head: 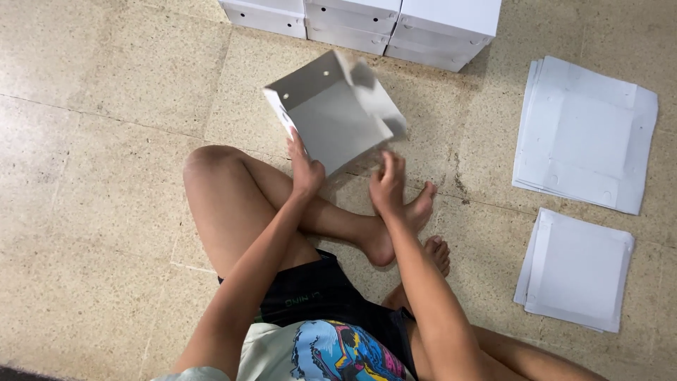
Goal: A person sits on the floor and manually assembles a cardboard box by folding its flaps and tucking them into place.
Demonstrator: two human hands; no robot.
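Note:
I sit cross-legged on a tiled floor. A half-folded white cardboard box [331,113] is tilted in front of my knees, its grey inside facing me and one flap blurred at its right side. My left hand [305,168] grips the box's lower left edge. Just below the box's lower right corner is my right hand [386,182], fingers curled; whether it touches the cardboard is unclear.
Finished white boxes [367,21] are stacked at the top of the view. Two piles of flat white cardboard blanks lie on the floor to the right, a larger one [585,134] and a smaller one [575,268]. My bare feet [402,226] rest below the box.

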